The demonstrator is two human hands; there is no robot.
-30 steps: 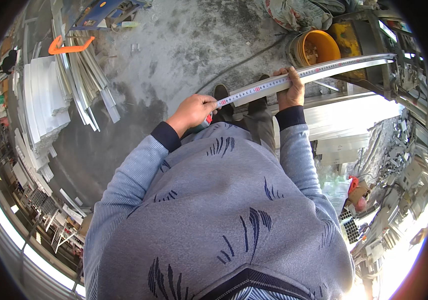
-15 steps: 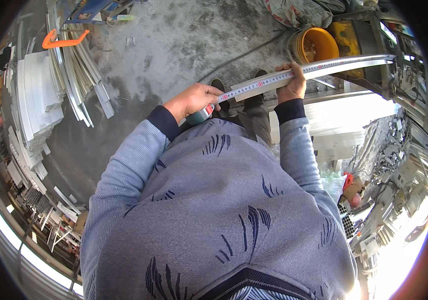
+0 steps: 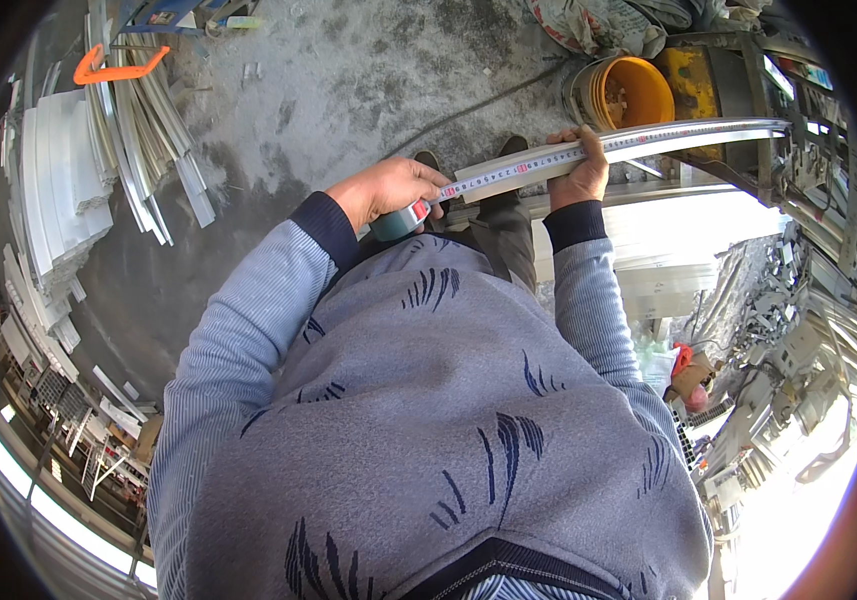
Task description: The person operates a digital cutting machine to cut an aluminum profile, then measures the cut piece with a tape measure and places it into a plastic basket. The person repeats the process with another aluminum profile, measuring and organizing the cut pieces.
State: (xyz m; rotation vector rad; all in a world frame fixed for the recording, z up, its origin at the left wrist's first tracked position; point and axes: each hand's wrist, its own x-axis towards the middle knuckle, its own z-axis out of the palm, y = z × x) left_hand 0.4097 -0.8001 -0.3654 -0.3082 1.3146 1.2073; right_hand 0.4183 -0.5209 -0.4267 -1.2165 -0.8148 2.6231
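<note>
My left hand (image 3: 390, 192) is closed on a tape measure with a dark green and red case (image 3: 398, 221), close to my waist. Its white blade (image 3: 548, 160) runs out to the right along a long, pale metal profile (image 3: 508, 182). The near end of the profile lies just right of the left fingers. My right hand (image 3: 580, 172) is wrapped round the profile from below, its fingers at the blade. Toward the far right, the profile and blade reach a metal frame (image 3: 793, 130).
A yellow-lined bucket (image 3: 633, 92) with scraps inside stands beyond the profile. Stacks of white strips (image 3: 58, 180) and long profiles lie at the left, an orange C-shaped piece (image 3: 118, 68) over them. Offcuts (image 3: 763, 290) heap up at the right. A cable (image 3: 478, 108) crosses the floor.
The view has shifted slightly. My left hand has turned a little, so more of the tape measure's case shows. Both hands keep their holds on the tape measure and profile.
</note>
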